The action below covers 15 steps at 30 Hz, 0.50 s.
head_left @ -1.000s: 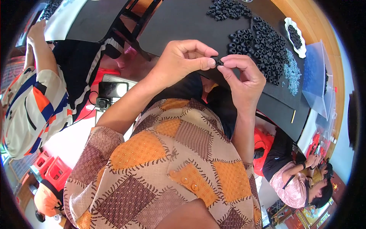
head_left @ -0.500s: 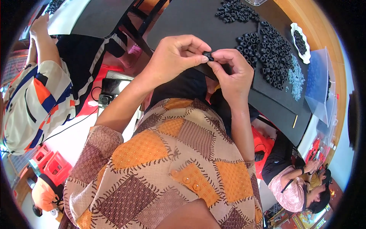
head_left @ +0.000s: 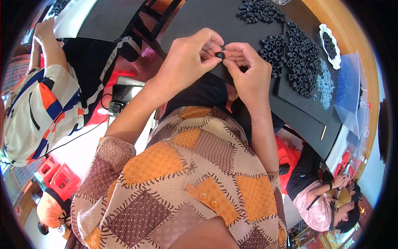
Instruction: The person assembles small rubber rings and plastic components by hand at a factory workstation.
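Over table (head_left: 197, 23): left fingers (head_left: 210, 63) pinch black piece (head_left: 220, 55); right fingers (head_left: 232, 69) slightly parted beside it, contact unclear.

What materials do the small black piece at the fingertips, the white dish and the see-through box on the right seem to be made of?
Small black piece: probably rubber or plastic, smooth, with a small shiny highlight.
White dish: glazed ceramic or plastic, I cannot tell; bright, with a wavy rim.
See-through box: likely plastic, glossy, with thin bluish walls.

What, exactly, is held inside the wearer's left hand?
A black piece shows at the fingertips of the left hand. The piece's far side and most of the palm are covered, so anything there cannot be seen.
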Each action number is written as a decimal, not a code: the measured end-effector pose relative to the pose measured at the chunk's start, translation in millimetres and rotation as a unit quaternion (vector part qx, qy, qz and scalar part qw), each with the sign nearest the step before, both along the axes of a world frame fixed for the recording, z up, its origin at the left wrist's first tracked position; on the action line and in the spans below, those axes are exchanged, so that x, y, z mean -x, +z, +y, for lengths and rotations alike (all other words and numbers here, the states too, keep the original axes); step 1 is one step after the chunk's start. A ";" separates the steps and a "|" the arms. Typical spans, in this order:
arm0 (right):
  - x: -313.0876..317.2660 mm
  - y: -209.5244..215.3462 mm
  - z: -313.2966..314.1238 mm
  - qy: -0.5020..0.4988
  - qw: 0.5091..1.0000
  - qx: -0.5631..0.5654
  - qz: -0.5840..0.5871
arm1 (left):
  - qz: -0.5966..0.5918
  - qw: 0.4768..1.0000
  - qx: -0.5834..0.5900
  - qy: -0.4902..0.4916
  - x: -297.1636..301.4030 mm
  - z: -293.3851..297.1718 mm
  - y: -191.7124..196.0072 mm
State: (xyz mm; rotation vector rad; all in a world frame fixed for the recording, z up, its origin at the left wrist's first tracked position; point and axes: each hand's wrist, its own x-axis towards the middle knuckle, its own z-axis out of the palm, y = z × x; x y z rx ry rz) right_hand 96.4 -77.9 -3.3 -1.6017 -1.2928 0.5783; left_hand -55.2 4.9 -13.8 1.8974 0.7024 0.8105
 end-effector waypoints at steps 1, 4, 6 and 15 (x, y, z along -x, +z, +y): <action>-1.9 2.1 -0.1 0.014 1.000 0.001 -0.016 | 0.000 1.000 0.000 0.000 -0.3 -0.3 0.7; -3.3 12.7 0.2 0.031 0.999 0.017 -0.015 | 0.016 0.999 -0.034 0.005 -3.2 -0.7 1.9; -5.3 14.5 1.2 0.034 0.999 0.032 0.003 | 0.019 0.999 -0.044 0.001 -7.2 -0.3 2.2; -14.4 7.8 2.8 0.019 0.997 0.043 0.066 | 0.025 0.990 -0.137 0.000 -10.3 2.8 -2.3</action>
